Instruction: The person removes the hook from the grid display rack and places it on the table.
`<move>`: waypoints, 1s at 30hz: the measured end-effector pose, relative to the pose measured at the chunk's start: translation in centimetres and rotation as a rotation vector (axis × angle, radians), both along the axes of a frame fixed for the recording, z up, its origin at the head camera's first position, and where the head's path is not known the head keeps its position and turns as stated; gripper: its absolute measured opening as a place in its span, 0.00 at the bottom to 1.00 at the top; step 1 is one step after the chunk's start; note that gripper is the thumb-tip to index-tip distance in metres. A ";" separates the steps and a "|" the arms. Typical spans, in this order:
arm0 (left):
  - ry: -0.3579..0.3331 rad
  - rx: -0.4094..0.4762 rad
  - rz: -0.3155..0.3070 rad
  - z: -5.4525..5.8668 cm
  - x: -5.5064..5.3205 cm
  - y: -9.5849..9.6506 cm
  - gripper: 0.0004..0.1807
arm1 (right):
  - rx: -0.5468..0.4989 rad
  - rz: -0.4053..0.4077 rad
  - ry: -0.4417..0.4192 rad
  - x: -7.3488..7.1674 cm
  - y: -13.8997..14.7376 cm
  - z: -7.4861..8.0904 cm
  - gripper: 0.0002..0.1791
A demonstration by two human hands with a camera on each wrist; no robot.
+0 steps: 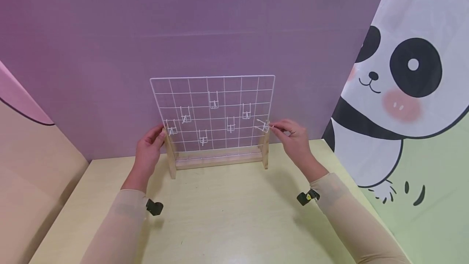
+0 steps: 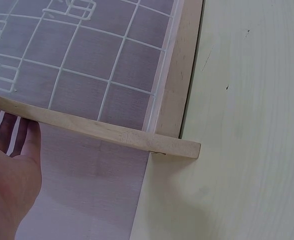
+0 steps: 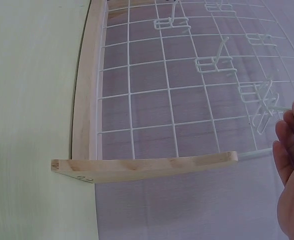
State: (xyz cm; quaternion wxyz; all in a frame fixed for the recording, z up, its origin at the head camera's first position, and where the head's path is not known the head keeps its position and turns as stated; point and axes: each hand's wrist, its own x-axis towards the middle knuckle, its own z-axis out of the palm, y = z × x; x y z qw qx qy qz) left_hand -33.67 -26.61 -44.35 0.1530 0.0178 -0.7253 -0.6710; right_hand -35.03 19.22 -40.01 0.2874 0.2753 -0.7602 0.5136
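Observation:
A white wire grid panel (image 1: 212, 77) stands upright in a wooden base (image 1: 220, 162) at the back of the table. My left hand (image 1: 148, 150) grips the upper end of the left wooden upright (image 2: 102, 131), thumb on one side and fingers on the other. With thumb and fingertips, my right hand (image 1: 294, 139) pinches the stem of a white wire hook (image 1: 264, 126) at the grid's right edge. That hook overlaps the grid wires in the right wrist view; whether it is hooked on cannot be told. Several similar hooks (image 1: 214, 104) hang across the panel.
Pale wooden table (image 1: 227, 215) extends in front of the stand. Behind it rises a purple backdrop (image 1: 220, 19). A panda-printed sheet (image 1: 384, 158) borders the right side, and a beige printed sheet (image 1: 33, 166) the left. The right wooden upright (image 3: 147, 167) stands below my right hand.

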 end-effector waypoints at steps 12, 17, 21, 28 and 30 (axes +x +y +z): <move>-0.008 -0.017 0.000 0.1 0.1 0.2 0.27 | 0.101 0.028 0.010 0.1 -0.1 -1.2 0.06; -0.006 -0.021 0.000 0.1 0.1 0.2 0.27 | 0.147 0.039 0.018 0.0 -0.1 -2.0 0.07; 0.002 -0.012 -0.014 0.0 0.0 0.0 0.27 | 0.185 0.065 0.035 -0.3 -0.2 -2.8 0.08; 0.004 0.016 -0.034 -0.1 -0.2 -0.3 0.28 | 0.266 0.105 0.095 -0.8 -0.6 -4.4 0.09; 0.003 0.017 -0.038 -0.1 -0.2 -0.4 0.28 | 0.279 0.110 0.097 -1.0 -0.6 -4.9 0.08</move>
